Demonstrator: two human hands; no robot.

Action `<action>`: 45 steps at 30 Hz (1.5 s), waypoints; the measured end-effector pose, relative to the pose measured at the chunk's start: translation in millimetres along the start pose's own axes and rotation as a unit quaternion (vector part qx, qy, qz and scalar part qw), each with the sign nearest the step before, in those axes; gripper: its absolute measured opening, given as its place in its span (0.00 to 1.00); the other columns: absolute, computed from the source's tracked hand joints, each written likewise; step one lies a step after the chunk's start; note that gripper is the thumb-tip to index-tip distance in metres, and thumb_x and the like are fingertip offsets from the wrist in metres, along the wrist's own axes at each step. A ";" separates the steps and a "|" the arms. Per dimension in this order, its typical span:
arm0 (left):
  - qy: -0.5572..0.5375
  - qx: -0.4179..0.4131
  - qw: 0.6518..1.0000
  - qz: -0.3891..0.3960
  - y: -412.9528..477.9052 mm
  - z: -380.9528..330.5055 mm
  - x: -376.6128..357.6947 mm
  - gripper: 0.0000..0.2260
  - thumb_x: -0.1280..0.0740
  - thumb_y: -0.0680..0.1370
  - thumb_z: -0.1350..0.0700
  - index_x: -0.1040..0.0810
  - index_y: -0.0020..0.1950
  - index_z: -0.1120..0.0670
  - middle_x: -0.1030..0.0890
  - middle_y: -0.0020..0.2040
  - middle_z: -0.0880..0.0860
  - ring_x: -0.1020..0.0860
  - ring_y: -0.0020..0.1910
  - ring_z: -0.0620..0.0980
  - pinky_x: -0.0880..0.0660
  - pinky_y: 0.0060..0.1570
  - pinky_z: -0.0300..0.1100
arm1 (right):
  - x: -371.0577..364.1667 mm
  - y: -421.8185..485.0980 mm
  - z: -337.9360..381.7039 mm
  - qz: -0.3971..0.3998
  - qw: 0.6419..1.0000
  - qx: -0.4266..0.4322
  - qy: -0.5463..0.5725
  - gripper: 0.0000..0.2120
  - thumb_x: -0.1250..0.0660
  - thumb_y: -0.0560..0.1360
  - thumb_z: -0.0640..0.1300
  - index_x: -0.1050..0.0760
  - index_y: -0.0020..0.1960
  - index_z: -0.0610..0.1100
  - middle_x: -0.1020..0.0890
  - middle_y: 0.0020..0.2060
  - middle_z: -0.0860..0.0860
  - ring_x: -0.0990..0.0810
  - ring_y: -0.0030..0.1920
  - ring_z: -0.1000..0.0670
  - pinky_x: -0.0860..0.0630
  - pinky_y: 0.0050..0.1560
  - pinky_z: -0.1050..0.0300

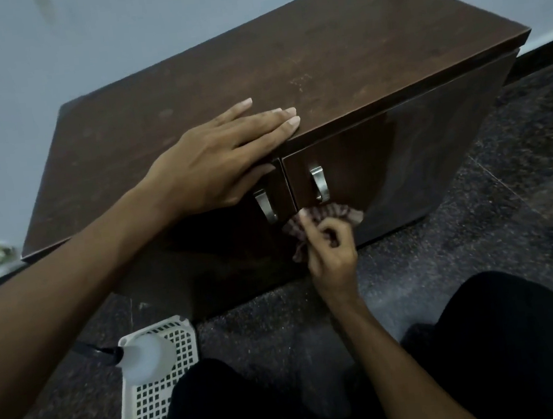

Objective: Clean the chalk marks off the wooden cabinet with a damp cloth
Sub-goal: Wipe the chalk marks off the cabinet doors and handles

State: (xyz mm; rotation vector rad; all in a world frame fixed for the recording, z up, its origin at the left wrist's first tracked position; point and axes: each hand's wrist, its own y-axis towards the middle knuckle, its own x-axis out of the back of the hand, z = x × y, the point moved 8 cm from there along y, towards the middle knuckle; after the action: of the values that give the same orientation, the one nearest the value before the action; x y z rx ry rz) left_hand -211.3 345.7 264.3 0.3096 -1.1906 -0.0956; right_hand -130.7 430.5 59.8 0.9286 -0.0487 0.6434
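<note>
Knees [221, 405] flank the right hand [332, 258] gripping a cloth [334, 213] against the cabinet [285, 53]; above it, the left hand [214, 158] lies flat.

A person seen from close by. The left hand [221, 160] and right hand [332, 254] are bare, with short, neatly trimmed fingernails [294, 123]. The left forearm [70, 284] and right forearm [388, 351] are uncovered as far as they can be seen. Both legs wear plain black trousers [507, 338] in a matte cloth; seams and details are too dark to make out.
</note>
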 end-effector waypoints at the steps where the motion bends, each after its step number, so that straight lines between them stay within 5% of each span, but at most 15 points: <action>1: 0.002 0.002 1.000 -0.003 -0.6 0.7 -0.3 0.21 0.41 0.86 0.53 0.35 0.78 0.60 0.33 0.77 0.56 0.33 0.76 0.51 0.36 0.75 0.56 | 6.6 4.4 -6.4 -0.021 1.000 -0.020 0.005 0.23 0.34 0.75 0.25 0.22 0.66 0.41 0.31 0.51 0.47 0.26 0.45 0.47 0.23 0.46 0.59; 6: -0.001 0.020 1.000 0.000 -3.0 7.3 -2.5 0.22 0.41 0.85 0.50 0.34 0.77 0.58 0.30 0.75 0.56 0.31 0.74 0.51 0.39 0.77 0.56 | 20.4 5.6 -23.3 -0.088 0.992 -0.093 0.018 0.20 0.35 0.76 0.26 0.22 0.65 0.39 0.28 0.50 0.41 0.28 0.49 0.56 0.24 0.45 0.65; 9: 0.002 0.028 1.000 0.008 -3.7 11.4 -4.2 0.23 0.42 0.85 0.49 0.35 0.78 0.57 0.30 0.75 0.55 0.31 0.75 0.50 0.41 0.78 0.55 | 20.7 0.8 -35.0 -0.111 0.977 -0.179 0.042 0.16 0.33 0.78 0.31 0.23 0.65 0.37 0.28 0.54 0.43 0.23 0.55 0.51 0.22 0.56 0.62; 12: 0.006 0.026 1.000 0.003 -3.7 11.4 -5.3 0.22 0.42 0.85 0.49 0.34 0.77 0.58 0.29 0.75 0.55 0.31 0.74 0.51 0.41 0.78 0.54 | 13.4 -1.7 -26.1 -0.108 0.971 -0.207 0.050 0.16 0.32 0.78 0.32 0.25 0.65 0.32 0.29 0.57 0.45 0.27 0.60 0.62 0.26 0.62 0.67; 16: 0.008 0.025 1.000 0.005 -4.0 11.8 -6.7 0.22 0.42 0.85 0.50 0.34 0.77 0.58 0.29 0.75 0.56 0.31 0.74 0.51 0.41 0.78 0.55 | -17.1 -18.9 5.8 -0.006 0.982 -0.175 0.065 0.16 0.32 0.76 0.30 0.25 0.63 0.33 0.27 0.56 0.38 0.29 0.58 0.57 0.32 0.61 0.74; 20: -0.008 0.033 0.999 0.018 -3.8 14.9 -7.3 0.23 0.42 0.84 0.49 0.34 0.78 0.56 0.30 0.76 0.54 0.32 0.75 0.49 0.42 0.78 0.55 | -67.5 -45.6 54.2 0.127 0.987 -0.066 0.074 0.19 0.32 0.74 0.31 0.23 0.64 0.39 0.28 0.55 0.46 0.23 0.53 0.46 0.22 0.57 0.52; 23: -0.030 0.046 0.998 0.025 -3.7 17.6 -8.5 0.24 0.41 0.83 0.47 0.34 0.78 0.54 0.30 0.76 0.53 0.32 0.75 0.49 0.43 0.79 0.54 | -85.8 -43.9 94.2 0.133 0.986 -0.036 0.090 0.19 0.34 0.73 0.32 0.25 0.64 0.40 0.25 0.52 0.44 0.22 0.50 0.42 0.22 0.54 0.45; 28: -0.036 0.059 0.997 0.024 -4.8 19.3 -9.1 0.24 0.42 0.83 0.46 0.35 0.78 0.52 0.31 0.76 0.52 0.32 0.75 0.49 0.43 0.79 0.53 | -105.5 -13.3 182.3 0.098 0.988 0.061 0.103 0.26 0.31 0.71 0.32 0.32 0.66 0.45 0.21 0.51 0.41 0.21 0.50 0.40 0.24 0.50 0.50; 34: -0.025 0.051 0.998 0.012 -3.9 18.6 -9.3 0.24 0.42 0.83 0.45 0.34 0.78 0.52 0.29 0.75 0.52 0.32 0.75 0.48 0.43 0.79 0.52 | -103.9 -34.1 150.0 0.076 0.993 0.068 0.066 0.26 0.27 0.70 0.31 0.26 0.66 0.45 0.24 0.50 0.46 0.22 0.48 0.43 0.25 0.53 0.53; 39: 0.011 0.046 0.999 -0.020 -6.3 17.5 -3.3 0.23 0.41 0.83 0.44 0.30 0.76 0.53 0.25 0.72 0.53 0.27 0.71 0.50 0.39 0.77 0.50 | -87.6 -77.5 57.1 0.148 0.981 -0.119 0.026 0.26 0.30 0.69 0.26 0.25 0.64 0.43 0.27 0.55 0.45 0.22 0.53 0.45 0.21 0.57 0.55; 41: 0.029 0.043 0.998 -0.035 -6.3 16.3 -0.8 0.23 0.40 0.82 0.44 0.28 0.74 0.54 0.22 0.69 0.54 0.24 0.68 0.51 0.36 0.75 0.50 | -63.1 -74.7 26.4 0.083 0.968 -0.233 0.038 0.24 0.35 0.71 0.25 0.26 0.64 0.41 0.29 0.58 0.45 0.24 0.55 0.48 0.21 0.58 0.56; 45: 0.089 0.039 0.992 -0.077 -11.2 10.8 9.1 0.22 0.39 0.81 0.42 0.22 0.66 0.55 0.18 0.61 0.54 0.19 0.59 0.53 0.27 0.66 0.51 | -31.2 -56.3 -2.2 -0.011 0.941 -0.332 0.057 0.17 0.34 0.74 0.27 0.25 0.59 0.40 0.25 0.54 0.44 0.25 0.52 0.53 0.31 0.50 0.77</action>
State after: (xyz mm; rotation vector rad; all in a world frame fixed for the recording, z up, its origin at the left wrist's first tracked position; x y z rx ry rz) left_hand -216.8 330.8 272.9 0.4692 -0.9943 -0.1525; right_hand -126.5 392.6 7.8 0.2375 -0.1422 0.6020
